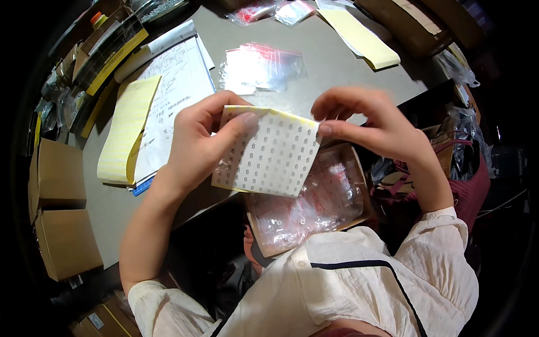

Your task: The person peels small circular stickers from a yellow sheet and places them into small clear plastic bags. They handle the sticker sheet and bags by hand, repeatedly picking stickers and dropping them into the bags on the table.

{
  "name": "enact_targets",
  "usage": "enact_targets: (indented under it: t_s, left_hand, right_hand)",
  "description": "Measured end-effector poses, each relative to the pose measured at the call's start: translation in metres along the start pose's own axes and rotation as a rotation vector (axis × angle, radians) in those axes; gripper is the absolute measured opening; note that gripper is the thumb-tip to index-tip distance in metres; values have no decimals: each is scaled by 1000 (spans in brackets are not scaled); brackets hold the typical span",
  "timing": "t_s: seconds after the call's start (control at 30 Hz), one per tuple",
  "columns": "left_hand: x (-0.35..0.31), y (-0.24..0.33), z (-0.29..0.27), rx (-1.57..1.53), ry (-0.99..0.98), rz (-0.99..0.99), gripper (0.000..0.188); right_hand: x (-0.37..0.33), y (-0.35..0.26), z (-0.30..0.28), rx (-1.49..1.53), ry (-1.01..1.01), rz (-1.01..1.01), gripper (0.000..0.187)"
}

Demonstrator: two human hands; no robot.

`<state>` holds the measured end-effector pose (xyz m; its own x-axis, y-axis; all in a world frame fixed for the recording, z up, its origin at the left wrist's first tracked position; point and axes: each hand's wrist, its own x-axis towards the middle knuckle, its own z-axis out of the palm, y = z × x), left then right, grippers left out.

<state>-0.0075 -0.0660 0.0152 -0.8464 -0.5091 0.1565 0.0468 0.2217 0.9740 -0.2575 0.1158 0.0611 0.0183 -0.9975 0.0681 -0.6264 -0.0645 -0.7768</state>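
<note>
A white sheet of small stickers (269, 151) with rows of repeated printed marks and yellowish edges is held up at chest height, slightly tilted. My left hand (202, 137) grips it by its upper left part, the thumb lying across the front and the fingers behind. At the sheet's upper right corner, my right hand (365, 121) has thumb and index finger closed together at the edge; whether a loose sticker is between them is too small to tell. Below the sheet, an open cardboard box (364, 194) holds many clear plastic bags (314, 208), partly covered by the sheet.
On the grey table (185, 216) lie a pile of clear zip bags (261, 67), a clipboard with papers (179, 78), and yellow-edged sheets (359, 39). Cardboard boxes (64, 208) stand at the left edge. A maroon bag (471, 185) is at the right.
</note>
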Motion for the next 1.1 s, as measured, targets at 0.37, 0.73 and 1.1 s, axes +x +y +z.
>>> enact_targets:
  t_s: [0.37,0.73,1.1]
  left_hand:
    - [3,-1,-2,-215,47,-140,21]
    - [8,-8,-5,-210,68,-208,23]
    - [6,3,-11,-133,123,-108,23]
  right_hand:
    - [20,10,25,-366,293,-409,27]
    - [112,108,-16,-684,264,-158,16]
    - [41,58,-40,-410,-140,108,22]
